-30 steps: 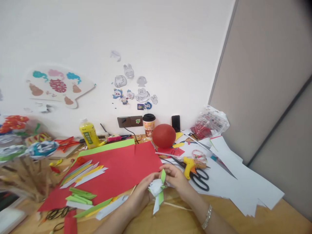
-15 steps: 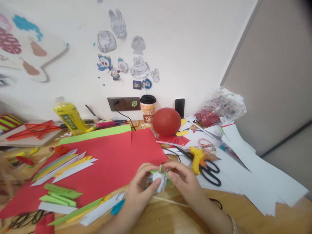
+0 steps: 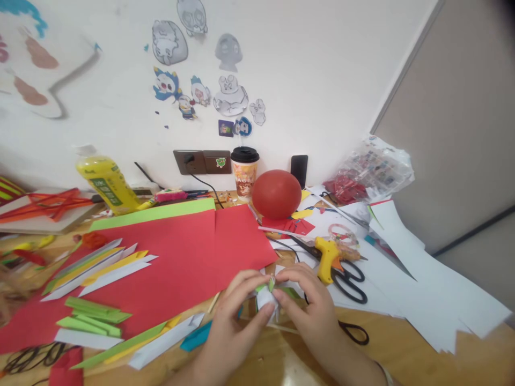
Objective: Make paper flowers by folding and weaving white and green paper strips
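Note:
Both my hands meet around a small folded paper piece point(image 3: 265, 298), white with green strips, just above the wooden table. My left hand point(image 3: 241, 311) closes on its left side, thumb pressed against the white face. With the thumb and fingers of my right hand point(image 3: 303, 300), I pinch the upper right of it, by a green tip. My fingers hide much of its shape. A thin pale stick point(image 3: 285, 328) lies beneath my hands. To the left, red paper point(image 3: 177, 252) carries several folded strips of white and yellow paper point(image 3: 100, 268).
A yellow glue gun point(image 3: 328, 257) and black-handled scissors point(image 3: 350, 287) lie on white paper point(image 3: 434, 289) at the right. Behind my hands are a red balloon point(image 3: 276, 194), a lidded cup point(image 3: 244, 174) and a phone point(image 3: 299, 170). A yellow bottle point(image 3: 108, 182) leans at the left. Green strips point(image 3: 94, 316) lie in front.
The view has tipped down and shifted slightly. My hands stay on the paper piece, which has turned a little, and my right fingers still pinch its green tip.

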A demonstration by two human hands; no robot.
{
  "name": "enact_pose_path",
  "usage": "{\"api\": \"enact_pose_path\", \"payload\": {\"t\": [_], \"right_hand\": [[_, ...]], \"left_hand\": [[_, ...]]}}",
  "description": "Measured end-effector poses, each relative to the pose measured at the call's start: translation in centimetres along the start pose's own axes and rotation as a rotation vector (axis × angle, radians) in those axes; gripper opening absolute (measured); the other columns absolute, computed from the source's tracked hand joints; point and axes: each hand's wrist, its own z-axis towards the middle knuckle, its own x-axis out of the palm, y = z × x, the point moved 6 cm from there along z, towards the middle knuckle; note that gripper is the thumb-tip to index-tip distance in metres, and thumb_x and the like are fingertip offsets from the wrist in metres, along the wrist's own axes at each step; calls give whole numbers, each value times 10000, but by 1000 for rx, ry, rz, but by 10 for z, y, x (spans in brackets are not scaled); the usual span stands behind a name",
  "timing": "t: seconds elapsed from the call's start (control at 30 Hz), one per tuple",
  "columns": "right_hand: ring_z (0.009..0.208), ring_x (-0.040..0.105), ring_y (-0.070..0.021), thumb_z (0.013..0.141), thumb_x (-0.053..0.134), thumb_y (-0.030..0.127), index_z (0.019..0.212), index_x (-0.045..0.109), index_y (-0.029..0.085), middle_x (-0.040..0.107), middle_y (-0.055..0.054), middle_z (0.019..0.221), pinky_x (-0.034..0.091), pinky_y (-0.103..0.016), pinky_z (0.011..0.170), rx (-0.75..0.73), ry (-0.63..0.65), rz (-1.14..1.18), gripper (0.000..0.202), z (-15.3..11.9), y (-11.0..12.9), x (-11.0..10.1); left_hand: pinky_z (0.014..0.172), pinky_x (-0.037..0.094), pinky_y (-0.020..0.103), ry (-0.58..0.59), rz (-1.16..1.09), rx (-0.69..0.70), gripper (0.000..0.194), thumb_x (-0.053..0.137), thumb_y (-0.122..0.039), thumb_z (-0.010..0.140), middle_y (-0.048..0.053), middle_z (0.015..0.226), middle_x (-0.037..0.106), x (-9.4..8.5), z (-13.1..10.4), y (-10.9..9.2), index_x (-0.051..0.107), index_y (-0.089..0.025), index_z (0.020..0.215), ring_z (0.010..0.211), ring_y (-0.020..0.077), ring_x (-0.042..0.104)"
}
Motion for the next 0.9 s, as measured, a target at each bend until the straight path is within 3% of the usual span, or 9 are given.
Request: {"api": "enact_pose_path", "payload": {"t": [0.5,0.7,0.8,0.9], "right_hand": [[784,554,-184,753,560,194,813,573,223,616,-23,788,431,-302,702,43,-1,44,68,-1,0,-1],[809,557,-177,780,515,209,849,578,209,613,-35,831,437,-287,716,98,-33,85,93,-1,-4,-3],[804,572,-177,753,546,223,857,592,201,628,-42,843,453,-277,709,174,-60,103,116,-1,-11,-3],[788,583,-176,745,557,242,840,605,193,639,-49,832,465,-274,700,228,-40,143,117,-1,-15,-1]], "left_hand": [[861,416,296,-77,-91,-54,267,580,-208,738,78,1039,525,-4,-3,3,603,-253,1000,1020,205,483],[621,465,213,-222,-375,-264,265,632,-288,694,21,855,580,-7,-1,13,558,-234,943,735,143,565],[599,463,234,-229,-531,-380,326,637,-319,687,15,740,602,-3,-1,18,519,-204,969,666,147,573],[609,467,257,-192,-621,-402,355,657,-323,664,34,801,616,2,-1,19,509,-200,963,690,165,587]]}}
